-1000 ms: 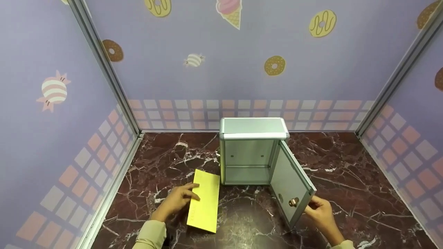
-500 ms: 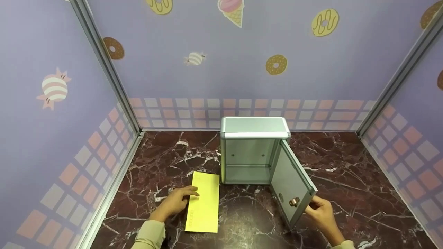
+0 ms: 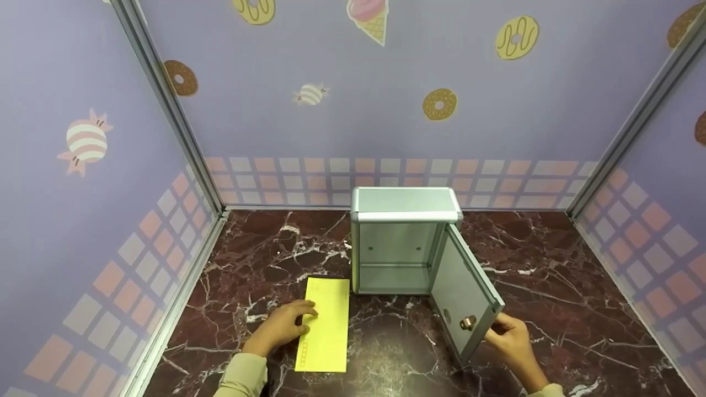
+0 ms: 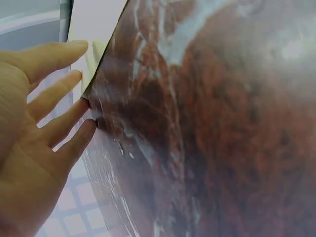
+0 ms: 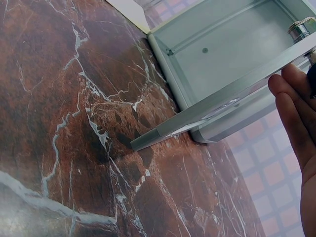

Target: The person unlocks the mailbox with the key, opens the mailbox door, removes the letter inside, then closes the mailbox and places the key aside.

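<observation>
A yellow envelope [image 3: 326,331] lies on the marble-patterned surface, left of a grey metal letter box [image 3: 407,202]. My left hand [image 3: 282,325] rests at the envelope's left edge, fingertips touching it. In the left wrist view those fingers [image 4: 59,98] are extended and spread along the paper's edge. The box door [image 3: 464,292] swings out to the right, with a copper-coloured lock cam [image 3: 468,322] on its inner face. Behind the door's free edge, my right hand [image 3: 510,337] pinches a black-headed key [image 5: 312,81] at the lock, partly cut off in the right wrist view.
The box interior [image 3: 394,248] shows bare grey walls with two small holes at the back. Purple walls [image 3: 375,121] with sweets and checked prints enclose the dark red marble surface [image 3: 265,242] at the back and both sides.
The envelope, tilted a second ago, has come down flat and turned slightly straighter. My left fingers have shifted a little along its left edge. The right hand and the door have stayed put.
</observation>
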{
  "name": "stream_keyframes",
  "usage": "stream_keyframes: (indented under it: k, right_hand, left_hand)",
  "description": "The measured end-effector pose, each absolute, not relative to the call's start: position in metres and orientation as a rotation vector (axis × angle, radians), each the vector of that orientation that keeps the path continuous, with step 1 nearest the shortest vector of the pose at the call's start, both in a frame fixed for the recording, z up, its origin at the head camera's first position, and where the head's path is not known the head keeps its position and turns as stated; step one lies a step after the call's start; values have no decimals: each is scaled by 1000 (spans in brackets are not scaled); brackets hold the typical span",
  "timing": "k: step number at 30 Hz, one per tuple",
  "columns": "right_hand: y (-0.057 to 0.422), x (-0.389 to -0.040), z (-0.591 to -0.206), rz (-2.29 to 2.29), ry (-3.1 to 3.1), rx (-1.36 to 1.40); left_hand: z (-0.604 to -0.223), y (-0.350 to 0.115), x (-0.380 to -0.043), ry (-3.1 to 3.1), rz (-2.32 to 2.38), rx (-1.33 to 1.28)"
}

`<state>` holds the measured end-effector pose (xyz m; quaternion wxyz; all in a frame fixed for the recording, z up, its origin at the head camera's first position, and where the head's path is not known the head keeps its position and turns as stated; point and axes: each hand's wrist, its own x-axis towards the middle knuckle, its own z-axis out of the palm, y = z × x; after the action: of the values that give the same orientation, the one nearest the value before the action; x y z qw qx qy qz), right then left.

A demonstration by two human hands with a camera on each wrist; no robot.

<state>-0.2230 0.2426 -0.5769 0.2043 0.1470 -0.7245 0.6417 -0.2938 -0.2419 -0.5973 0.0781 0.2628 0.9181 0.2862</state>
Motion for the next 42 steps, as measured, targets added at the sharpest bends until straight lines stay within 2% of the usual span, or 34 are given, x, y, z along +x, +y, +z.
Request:
stream_keyframes:
  k: [22,28,42]
  right_hand:
    - [240,-223,-574,1777,-2045,384]
    - [241,-222,-575,1798,-2020,400]
    - [242,-223,-576,1785,-2031,387]
  left_hand:
    - [-600,-244,-289,2793,816,782]
    - [-595,-236,-296,2874,830,850]
    - [-543,-176,-328,2925,1525,804]
